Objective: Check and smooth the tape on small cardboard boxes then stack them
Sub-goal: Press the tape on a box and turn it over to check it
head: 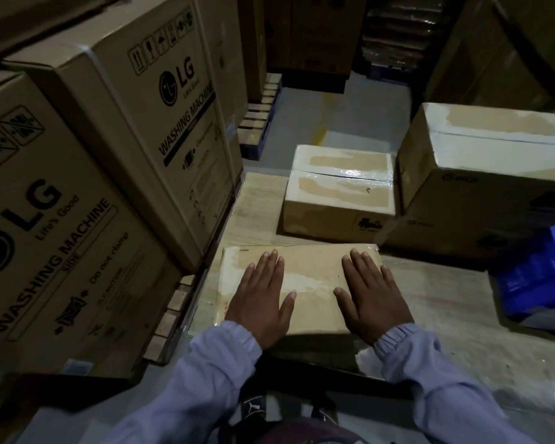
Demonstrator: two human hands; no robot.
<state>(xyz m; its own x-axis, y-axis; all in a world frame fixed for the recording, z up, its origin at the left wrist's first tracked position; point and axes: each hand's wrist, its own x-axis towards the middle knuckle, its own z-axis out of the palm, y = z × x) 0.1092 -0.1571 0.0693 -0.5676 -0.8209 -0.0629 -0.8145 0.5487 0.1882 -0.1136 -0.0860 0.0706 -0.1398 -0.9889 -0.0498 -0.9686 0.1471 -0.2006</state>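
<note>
A small taped cardboard box (313, 277) lies right in front of me on a low wooden surface (446, 302). My left hand (261, 298) presses flat on the left half of its top, fingers straight and spread. On the right half my right hand (372, 294) lies flat in the same way. Glossy tape runs across the top between the hands. Behind it stands a second small taped box (338, 200), its top seam shining. A larger taped box (491, 161) sits to the right of that one, on top of another box.
Tall washing machine cartons (87, 193) wall off the left side. A blue plastic-wrapped bundle (535, 277) lies at the right. Bare grey floor (340, 110) and a pallet edge (258, 113) lie beyond the boxes, with more stacked cartons at the back.
</note>
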